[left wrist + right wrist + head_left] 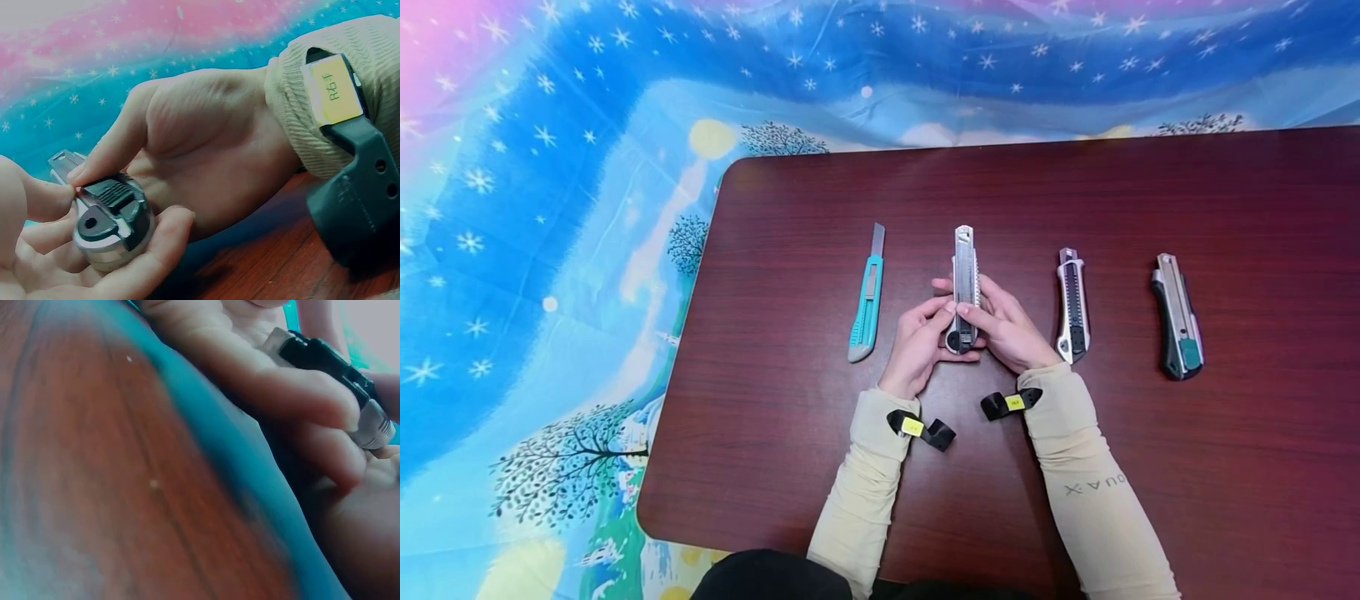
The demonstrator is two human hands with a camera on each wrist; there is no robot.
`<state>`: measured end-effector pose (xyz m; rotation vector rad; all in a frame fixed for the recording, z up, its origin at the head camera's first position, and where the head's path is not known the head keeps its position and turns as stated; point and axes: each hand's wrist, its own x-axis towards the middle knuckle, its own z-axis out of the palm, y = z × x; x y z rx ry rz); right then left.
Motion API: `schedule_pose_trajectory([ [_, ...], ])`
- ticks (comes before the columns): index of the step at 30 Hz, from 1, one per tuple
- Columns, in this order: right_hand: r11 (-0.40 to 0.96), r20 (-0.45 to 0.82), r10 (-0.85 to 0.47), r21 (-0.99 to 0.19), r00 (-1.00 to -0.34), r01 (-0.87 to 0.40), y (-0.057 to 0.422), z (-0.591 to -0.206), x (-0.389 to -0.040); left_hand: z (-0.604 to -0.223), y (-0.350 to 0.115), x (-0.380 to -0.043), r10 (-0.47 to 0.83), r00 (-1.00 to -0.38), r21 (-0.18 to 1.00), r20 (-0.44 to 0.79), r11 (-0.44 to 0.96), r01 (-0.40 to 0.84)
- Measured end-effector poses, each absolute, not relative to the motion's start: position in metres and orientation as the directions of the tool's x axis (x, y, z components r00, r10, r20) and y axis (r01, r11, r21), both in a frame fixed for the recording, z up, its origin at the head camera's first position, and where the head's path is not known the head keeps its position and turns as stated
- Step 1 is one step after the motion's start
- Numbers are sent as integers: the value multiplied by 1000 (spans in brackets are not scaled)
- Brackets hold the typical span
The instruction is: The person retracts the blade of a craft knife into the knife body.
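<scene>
Between both hands a silver snap-off utility knife (965, 271) is held over the table, its slim end pointing away from me. My left hand (917, 342) grips its lower left side, thumb on the face and fingers beneath. From the other side my right hand (1013, 329) grips it too, its thumb lying against the body. In the left wrist view the black ridged slider and round dark knob of the utility knife (112, 212) show close up. The right wrist view catches the black and silver end of the utility knife (331, 369) among the fingers.
A teal utility knife (867, 308) with its blade out lies left of the hands. To the right lie a silver and black utility knife (1072, 304) and a black one with a green slider (1178, 317). All rest on the dark red wooden table (790, 450); a patterned cloth (587, 208) hangs behind.
</scene>
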<state>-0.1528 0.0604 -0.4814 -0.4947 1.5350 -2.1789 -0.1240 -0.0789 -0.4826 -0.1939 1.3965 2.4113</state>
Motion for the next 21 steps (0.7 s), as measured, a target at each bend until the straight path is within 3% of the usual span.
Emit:
schedule_pose_trajectory([
  [6, -299, 48, -510, -946, -859, 124, 61, -481, -153, -482, -80, -125, 265, -931, 833, -250, -431, -346],
  [14, -204, 38, -450, -977, -892, 61, 62, -483, -154, -481, -79, -124, 250, -941, 845, -229, -428, -319],
  [21, -174, -4, -337, -983, -941, 66, 60, -483, -153, -478, -80, -125, 240, -949, 894, -206, -349, -282],
])
